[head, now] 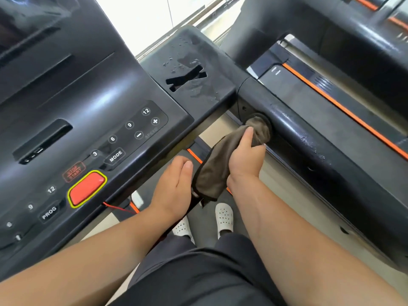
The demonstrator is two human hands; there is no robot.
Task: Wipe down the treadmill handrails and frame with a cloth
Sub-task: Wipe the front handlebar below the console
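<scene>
A brown-grey cloth (217,164) is bunched in my right hand (246,154), its top end pressed against the inner side of the black right handrail (309,138) where it joins the console frame (198,69). Water droplets lie on the frame block and along the rail. My left hand (174,186) hovers just left of the cloth's hanging end, fingers together, palm toward it; whether it touches the cloth I cannot tell.
The black console (88,120) with speed buttons and a red stop button (86,188) fills the left. A second treadmill with orange trim (344,111) stands to the right. My white shoes (224,217) stand on the belt below.
</scene>
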